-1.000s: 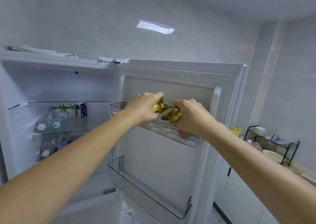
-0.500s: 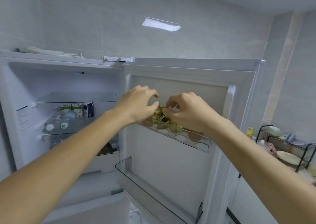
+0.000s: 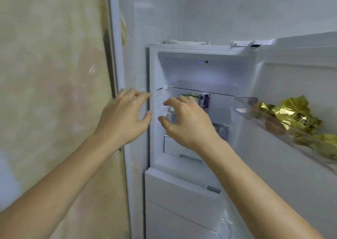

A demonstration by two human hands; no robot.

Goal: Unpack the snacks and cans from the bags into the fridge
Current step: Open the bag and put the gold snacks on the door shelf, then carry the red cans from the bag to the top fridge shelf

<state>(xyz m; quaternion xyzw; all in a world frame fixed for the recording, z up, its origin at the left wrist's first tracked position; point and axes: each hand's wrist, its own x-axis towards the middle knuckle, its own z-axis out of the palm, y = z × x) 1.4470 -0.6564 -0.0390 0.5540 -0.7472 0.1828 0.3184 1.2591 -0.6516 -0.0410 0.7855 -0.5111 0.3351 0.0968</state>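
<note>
Head view: we are holding both hands up mid-frame with fingers loosely spread and slightly bent, gripping nothing. Our left hand (image 3: 125, 116) is hovering in front of the fridge's left edge, our right hand (image 3: 187, 122) just beside it, in front of the open fridge (image 3: 200, 71) interior. Behind the right hand, cartons (image 3: 205, 100) are standing under a glass shelf (image 3: 218, 92). At the right of the frame, gold-wrapped snacks (image 3: 290, 114) are lying in the clear door tray (image 3: 245, 102). A yellowish patterned panel (image 3: 51, 74) is filling the left of the frame.
</note>
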